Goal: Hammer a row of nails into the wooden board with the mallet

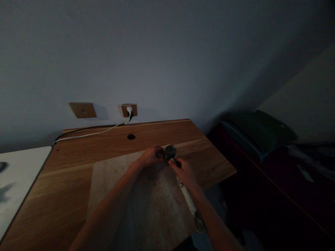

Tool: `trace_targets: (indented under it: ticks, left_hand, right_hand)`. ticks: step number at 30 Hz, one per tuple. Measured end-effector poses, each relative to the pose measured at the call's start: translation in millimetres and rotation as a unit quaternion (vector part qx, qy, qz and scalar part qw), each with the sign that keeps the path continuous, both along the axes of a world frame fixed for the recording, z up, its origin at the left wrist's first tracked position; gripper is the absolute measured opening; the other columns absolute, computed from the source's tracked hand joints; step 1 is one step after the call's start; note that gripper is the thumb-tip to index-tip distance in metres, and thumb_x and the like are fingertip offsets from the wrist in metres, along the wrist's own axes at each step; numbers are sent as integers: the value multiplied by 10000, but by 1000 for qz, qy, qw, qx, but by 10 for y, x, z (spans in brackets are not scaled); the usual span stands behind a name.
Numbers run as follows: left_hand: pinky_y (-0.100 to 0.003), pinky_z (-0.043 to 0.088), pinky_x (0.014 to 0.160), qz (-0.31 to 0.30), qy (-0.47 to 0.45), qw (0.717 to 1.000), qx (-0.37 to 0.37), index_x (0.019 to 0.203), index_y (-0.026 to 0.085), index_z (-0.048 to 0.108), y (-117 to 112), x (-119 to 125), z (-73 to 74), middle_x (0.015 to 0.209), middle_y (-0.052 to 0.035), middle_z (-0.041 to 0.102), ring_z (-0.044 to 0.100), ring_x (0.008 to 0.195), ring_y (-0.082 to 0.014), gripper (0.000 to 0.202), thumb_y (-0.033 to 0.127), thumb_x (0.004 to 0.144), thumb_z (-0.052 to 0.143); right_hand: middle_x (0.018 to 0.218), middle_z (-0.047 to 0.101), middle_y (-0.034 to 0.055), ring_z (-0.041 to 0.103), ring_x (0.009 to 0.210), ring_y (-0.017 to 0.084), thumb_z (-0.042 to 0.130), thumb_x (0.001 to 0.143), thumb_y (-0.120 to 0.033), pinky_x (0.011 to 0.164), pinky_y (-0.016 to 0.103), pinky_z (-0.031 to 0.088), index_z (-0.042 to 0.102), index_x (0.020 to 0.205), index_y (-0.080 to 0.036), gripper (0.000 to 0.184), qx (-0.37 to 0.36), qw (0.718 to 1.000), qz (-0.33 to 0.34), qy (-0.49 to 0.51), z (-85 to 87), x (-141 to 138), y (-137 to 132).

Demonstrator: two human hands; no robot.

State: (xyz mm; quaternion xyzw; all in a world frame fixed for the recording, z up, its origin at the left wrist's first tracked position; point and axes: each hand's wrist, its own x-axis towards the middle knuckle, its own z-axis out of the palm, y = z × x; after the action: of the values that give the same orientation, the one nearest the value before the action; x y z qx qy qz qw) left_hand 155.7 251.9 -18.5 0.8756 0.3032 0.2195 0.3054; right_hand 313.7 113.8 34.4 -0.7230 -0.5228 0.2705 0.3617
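Observation:
Close together over a pale mat (110, 177), my two hands work at a dark round disc (170, 152). My left hand (152, 156) is at its left side, fingers curled and pinched on something small and dark that I cannot make out. Just below the disc is my right hand (184, 170), closed, its thumb reaching toward the disc's lower edge; what it grips is hidden. A long pale tube-like thing (187, 195) with dark patches runs from under my right hand down along my forearm. Whether it joins the disc cannot be seen. Small thin dark pieces (151, 175) lie below my left hand.
The wooden table (62, 181) meets a wall with a switch plate (83, 110) and a socket holding a white plug (129, 110). Cables (91, 134) run along the back edge, near a cable hole (131, 136). A white panel (21, 174) is at left, a dark cushion (259, 130) beyond the right edge.

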Motion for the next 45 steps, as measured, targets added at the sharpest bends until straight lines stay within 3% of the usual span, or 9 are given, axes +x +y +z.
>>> trace_targets:
  ticks: [15, 21, 25, 35, 45]
  left_hand:
    - [-244, 479, 727, 4, 18, 1000, -3, 953, 184, 705, -38, -3, 82, 958, -32, 684, 648, 817, -167, 205, 190, 749, 718]
    - [-250, 481, 728, 6, 27, 1000, -3, 1005, 183, 704, -18, 0, 43, 990, -43, 682, 652, 826, -181, 273, 215, 737, 742]
    - [-259, 487, 740, 14, 33, 999, 3, 1034, 190, 700, -7, 8, 21, 1014, -50, 682, 655, 849, -194, 326, 243, 718, 760]
    - [-252, 483, 731, -4, 21, 1000, -3, 984, 190, 712, -7, -7, 26, 967, -40, 690, 655, 819, -174, 222, 204, 764, 700]
    - [-282, 501, 762, 18, 32, 999, 8, 1033, 177, 699, -11, 17, 26, 1022, -63, 671, 662, 884, -217, 347, 227, 696, 766]
  right_hand:
    - [666, 657, 33, 604, 668, 202, 561, 817, -549, 606, 282, 397, 646, 715, -192, 381, 11, 1000, -5, -7, 26, 16, -13]
    - [619, 601, 16, 559, 621, 185, 549, 788, -564, 577, 278, 361, 593, 655, -206, 384, 16, 1000, -4, -13, 4, -8, 18]
    - [634, 630, 25, 584, 636, 193, 556, 797, -551, 592, 280, 380, 624, 686, -195, 379, 13, 1000, -2, -12, -4, -13, 20]
    - [637, 641, 28, 585, 638, 196, 563, 803, -544, 583, 279, 385, 624, 682, -199, 370, 17, 1000, -11, -13, 15, 3, 0]
    - [670, 667, 37, 616, 669, 204, 574, 808, -543, 610, 281, 399, 670, 728, -184, 380, 9, 1000, -3, -16, -21, 8, 7]
